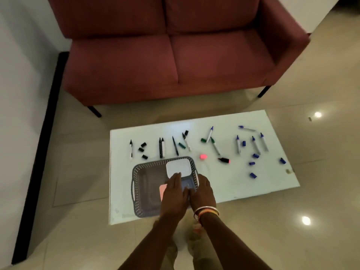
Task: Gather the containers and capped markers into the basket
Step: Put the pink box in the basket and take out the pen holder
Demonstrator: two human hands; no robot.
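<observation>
Glossy beige floor tiles (pixel 292 240) surround a low white table (pixel 233 188), and a grey perforated basket (pixel 136 172) stands at its near left corner. Both hands are inside the basket. The left hand (pixel 173 191) lies flat with straight fingers on a blue-grey container (pixel 188 184). The right hand (pixel 203 191), with bangles (pixel 206 210) on its wrist, is at the basket's right wall; whether it grips anything I cannot tell. A pink container (pixel 162 190) and a white-lidded container (pixel 178 167) are also in the basket, so the containers look gathered.

The markers seem untouched. Black markers (pixel 160 147), a green marker (pixel 215 146) and blue markers (pixel 255 145) lie across the far half of the table. Loose black caps (pixel 143 145) and blue caps (pixel 253 175) lie beside them, near a pink highlighter (pixel 224 160). They probably need capping before going in. Beyond the table stands a maroon two-seat sofa (pixel 175 55).
</observation>
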